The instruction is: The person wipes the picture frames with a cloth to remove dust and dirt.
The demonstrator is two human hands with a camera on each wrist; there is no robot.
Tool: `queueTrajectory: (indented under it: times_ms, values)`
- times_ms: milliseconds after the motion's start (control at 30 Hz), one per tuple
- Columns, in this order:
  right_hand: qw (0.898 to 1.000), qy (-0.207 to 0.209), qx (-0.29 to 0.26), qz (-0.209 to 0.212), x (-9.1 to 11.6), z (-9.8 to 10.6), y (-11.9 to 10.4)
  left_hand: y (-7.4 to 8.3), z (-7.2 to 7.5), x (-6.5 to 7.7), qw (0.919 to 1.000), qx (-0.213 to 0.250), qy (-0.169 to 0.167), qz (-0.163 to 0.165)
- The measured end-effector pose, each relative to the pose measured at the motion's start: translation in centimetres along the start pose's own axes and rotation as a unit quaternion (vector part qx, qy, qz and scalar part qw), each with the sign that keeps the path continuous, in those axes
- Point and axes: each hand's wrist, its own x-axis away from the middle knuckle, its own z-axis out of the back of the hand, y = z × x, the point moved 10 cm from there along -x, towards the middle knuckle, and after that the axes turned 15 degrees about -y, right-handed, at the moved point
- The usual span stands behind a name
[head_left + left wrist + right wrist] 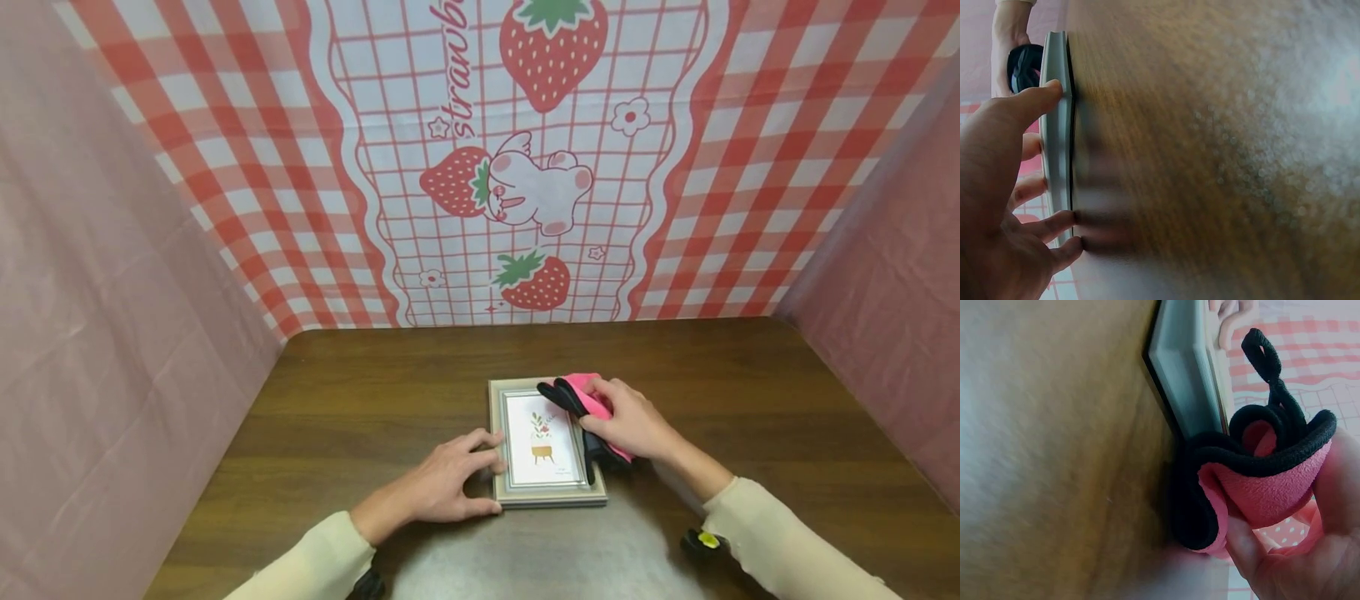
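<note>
A picture frame lies flat on the wooden table, holding a print of a potted plant. At its left side, my left hand rests with fingers spread, fingertips touching the frame's edge; the left wrist view shows the thumb on the side of the frame. My right hand pinches a bunched pink cloth with black trim over the frame's right border. In the right wrist view the folded cloth hangs against the frame's corner, a black loop sticking up from it. The cloth covers the upper right of the frame.
The brown wooden table extends around the frame on all sides. A red checked strawberry-print cloth hangs behind it, with pink curtains at the left and right. Dark bands with a yellow piece sit at the wrists.
</note>
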Motion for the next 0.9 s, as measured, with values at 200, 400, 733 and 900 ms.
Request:
queueTrajectory:
  times_ms: [200,400,733,900]
  values:
    - [1.000,0.018,0.013,0.006,1.8,-0.5,-0.6,0.0,0.0,0.0,1.0000,-0.006,0.003,0.000]
    - [1.000,0.022,0.013,0.008,3.5,-0.9,-1.0,0.0,-0.1,0.0,1.0000,-0.003,0.002,0.003]
    - [0.999,0.032,0.026,-0.005,5.3,-1.5,-1.5,0.0,0.0,0.0,1.0000,0.003,0.004,0.004]
    - [0.999,0.033,0.022,-0.006,5.2,-1.6,-1.7,-0.1,0.0,0.1,1.0000,0.004,0.002,0.003]
